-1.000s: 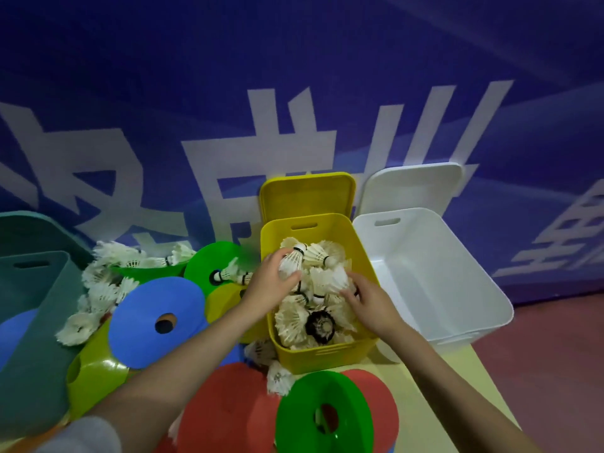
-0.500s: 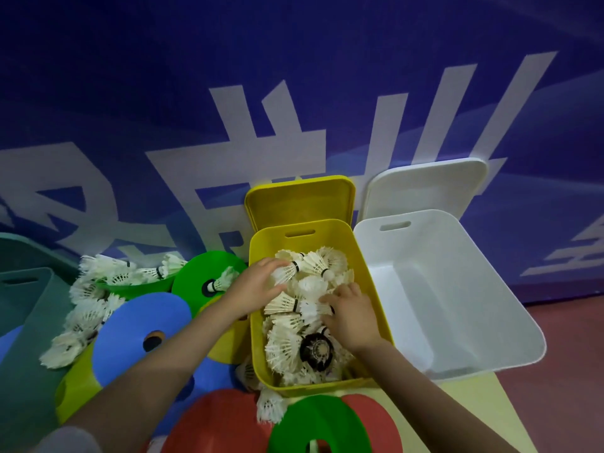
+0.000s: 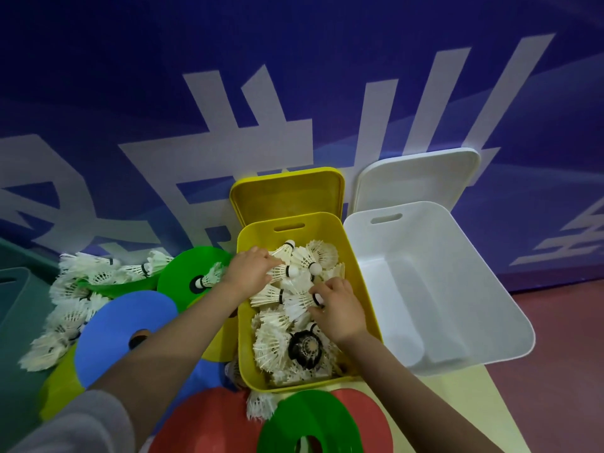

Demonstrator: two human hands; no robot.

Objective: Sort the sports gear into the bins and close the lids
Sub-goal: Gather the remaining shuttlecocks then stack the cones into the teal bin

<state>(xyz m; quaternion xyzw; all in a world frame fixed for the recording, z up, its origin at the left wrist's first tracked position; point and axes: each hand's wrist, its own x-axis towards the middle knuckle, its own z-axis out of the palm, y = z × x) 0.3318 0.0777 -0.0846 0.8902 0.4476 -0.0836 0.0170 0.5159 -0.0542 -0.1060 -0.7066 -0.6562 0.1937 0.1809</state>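
Observation:
A yellow bin (image 3: 291, 236) stands open at centre, heaped with white feather shuttlecocks (image 3: 271, 344) and one black shuttlecock (image 3: 305, 348). Its yellow lid (image 3: 287, 197) leans on the wall behind it. My left hand (image 3: 248, 273) lies palm-down on the shuttlecocks at the bin's far left, fingers stretched over them. My right hand (image 3: 338, 310) is inside the bin, its fingertips pinched on a white shuttlecock (image 3: 299, 304). More loose shuttlecocks (image 3: 81, 279) lie heaped to the left. An empty white bin (image 3: 425, 289) stands to the right, and its white lid (image 3: 415, 178) is propped behind it.
Flat disc cones lie around the yellow bin: blue (image 3: 124, 322), green (image 3: 192, 269), red (image 3: 209, 420) and a second green (image 3: 310, 426) in front. A teal bin (image 3: 13, 305) stands at the far left. A blue banner wall rises right behind the bins, with red floor at right.
Both hands have moved deeper into the yellow bin, towards its far end. The view has shifted closer and a little leftwards. The bins have stayed put.

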